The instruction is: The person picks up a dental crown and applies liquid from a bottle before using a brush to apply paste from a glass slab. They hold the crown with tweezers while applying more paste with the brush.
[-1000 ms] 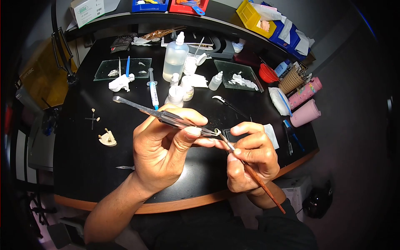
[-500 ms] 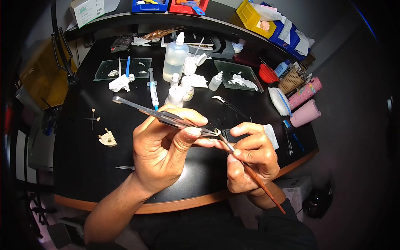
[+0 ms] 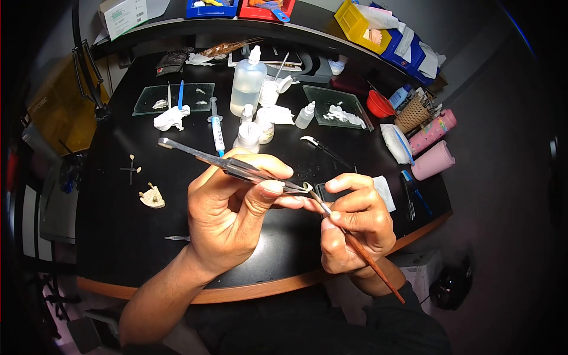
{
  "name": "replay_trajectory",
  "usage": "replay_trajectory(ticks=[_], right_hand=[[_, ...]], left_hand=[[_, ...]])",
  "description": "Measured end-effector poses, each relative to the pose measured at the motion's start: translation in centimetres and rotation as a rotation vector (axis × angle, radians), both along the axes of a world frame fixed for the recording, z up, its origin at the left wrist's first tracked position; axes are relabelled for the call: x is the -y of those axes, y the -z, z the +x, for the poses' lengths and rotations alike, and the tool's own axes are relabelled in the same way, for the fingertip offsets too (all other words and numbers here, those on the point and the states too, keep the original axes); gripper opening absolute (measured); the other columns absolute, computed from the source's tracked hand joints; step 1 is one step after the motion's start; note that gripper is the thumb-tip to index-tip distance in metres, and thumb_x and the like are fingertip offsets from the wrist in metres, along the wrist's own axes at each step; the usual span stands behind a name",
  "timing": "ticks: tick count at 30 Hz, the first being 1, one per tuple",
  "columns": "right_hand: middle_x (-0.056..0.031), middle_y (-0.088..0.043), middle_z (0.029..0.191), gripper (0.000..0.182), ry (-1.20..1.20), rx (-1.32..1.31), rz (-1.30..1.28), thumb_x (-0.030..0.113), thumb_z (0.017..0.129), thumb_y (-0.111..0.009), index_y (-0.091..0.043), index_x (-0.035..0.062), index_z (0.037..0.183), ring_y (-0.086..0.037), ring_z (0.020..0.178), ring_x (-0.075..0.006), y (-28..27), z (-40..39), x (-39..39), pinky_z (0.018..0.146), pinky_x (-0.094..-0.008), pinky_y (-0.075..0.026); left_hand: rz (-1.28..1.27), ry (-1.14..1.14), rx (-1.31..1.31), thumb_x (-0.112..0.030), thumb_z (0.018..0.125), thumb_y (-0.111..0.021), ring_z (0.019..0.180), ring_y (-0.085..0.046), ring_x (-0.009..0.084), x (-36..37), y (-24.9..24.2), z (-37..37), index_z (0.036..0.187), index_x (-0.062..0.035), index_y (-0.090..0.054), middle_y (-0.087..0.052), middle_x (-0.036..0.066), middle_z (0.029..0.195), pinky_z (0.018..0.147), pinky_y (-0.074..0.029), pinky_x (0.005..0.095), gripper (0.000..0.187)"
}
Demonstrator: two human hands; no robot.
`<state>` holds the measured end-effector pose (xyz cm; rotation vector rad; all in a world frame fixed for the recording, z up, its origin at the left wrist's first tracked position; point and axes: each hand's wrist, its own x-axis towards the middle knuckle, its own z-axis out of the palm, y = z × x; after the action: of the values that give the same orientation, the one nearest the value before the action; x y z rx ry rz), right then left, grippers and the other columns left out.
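Note:
My left hand (image 3: 222, 222) is closed around black tweezers (image 3: 204, 156), which point to the right. At their tips sits a small, pale, tooth-like crown (image 3: 307, 186). A thin brush (image 3: 368, 258) with a brown wooden handle and metal ferrule is pinched in my right hand (image 3: 364, 216). Its tip meets or nearly meets the crown; actual contact is too small to make out. Both hands are raised over the black desk, fingertips close together. To the left lies a beige dental model (image 3: 152, 197), with a small dark cross-shaped holder (image 3: 131, 170) behind it.
A large clear bottle (image 3: 247, 83), white jars (image 3: 248, 136) and a syringe (image 3: 217, 127) stand or lie beyond my hands. Glass slabs (image 3: 312, 94) (image 3: 142, 106) hold white material. Pink tumblers (image 3: 433, 161) are at right. A scalpel-like blade (image 3: 176, 238) lies near my left wrist.

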<state>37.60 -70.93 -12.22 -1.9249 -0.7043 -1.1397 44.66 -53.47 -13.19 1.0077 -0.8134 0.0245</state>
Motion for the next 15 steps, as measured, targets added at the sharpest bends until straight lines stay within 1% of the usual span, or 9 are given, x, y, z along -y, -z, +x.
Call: replay_trajectory(ticks=[7,10,13,14,15], right_hand=[[-0.009,-0.057,0.076,0.024,0.008,-0.004,0.022,-0.012,0.064,-0.063,-0.058,0.0008,0.084,-0.067,0.085,-0.0322,0.21,0.04,-0.13,0.069,-0.0353,-0.053],[-0.0094,-0.057,0.077,0.022,0.004,-0.005,0.023,-0.011,0.067,-0.063,-0.058,0.0002,0.085,-0.067,0.083,-0.0313,0.24,-0.04,-0.04,0.07,-0.0357,-0.055],[-0.01,-0.058,0.076,0.018,0.017,-0.01,0.1,-0.009,0.073,-0.063,-0.058,-0.0001,0.088,-0.065,0.086,-0.03,-0.12,0.02,-0.07,0.072,-0.0361,-0.057],[-0.0139,-0.058,0.085,0.014,-0.001,-0.037,0.124,-0.009,0.08,-0.06,-0.057,-0.0033,0.092,-0.062,0.092,-0.0278,-0.25,0.05,0.1,0.072,-0.0342,-0.061],[-0.0161,-0.058,0.091,0.014,0.01,-0.05,0.221,-0.011,0.082,-0.059,-0.057,-0.005,0.095,-0.061,0.093,-0.0266,-0.32,0.37,-0.3,0.072,-0.0327,-0.062]], left_hand=[[-0.004,0.002,-0.008,-0.024,0.102,-0.052,0.085,-0.073,0.028,-0.01,0.1,-0.02,0.108,0.0088,-0.053,-0.057,0.013,0.103,0.076,-0.065,0.0358,0.033],[0.008,-0.03,0.006,-0.026,0.102,-0.051,0.082,-0.073,0.0274,0.11,0.04,0.01,0.108,0.008,-0.052,-0.061,0.015,0.099,0.072,-0.065,0.0343,0.034],[0.081,-0.033,-0.116,-0.029,0.104,-0.047,0.077,-0.073,0.0254,-0.17,-0.75,-0.33,0.108,0.0057,-0.051,-0.066,0.016,0.088,0.067,-0.063,0.0307,0.035],[0.064,-0.01,-0.162,-0.027,0.105,-0.047,0.075,-0.073,0.0226,-0.25,-0.72,-0.23,0.108,0.0053,-0.053,-0.066,0.015,0.088,0.066,-0.062,0.0289,0.033],[0.048,0.012,-0.207,-0.025,0.105,-0.048,0.073,-0.072,0.0197,-0.34,-0.67,0.03,0.108,0.0049,-0.055,-0.065,0.014,0.089,0.064,-0.061,0.027,0.031]])
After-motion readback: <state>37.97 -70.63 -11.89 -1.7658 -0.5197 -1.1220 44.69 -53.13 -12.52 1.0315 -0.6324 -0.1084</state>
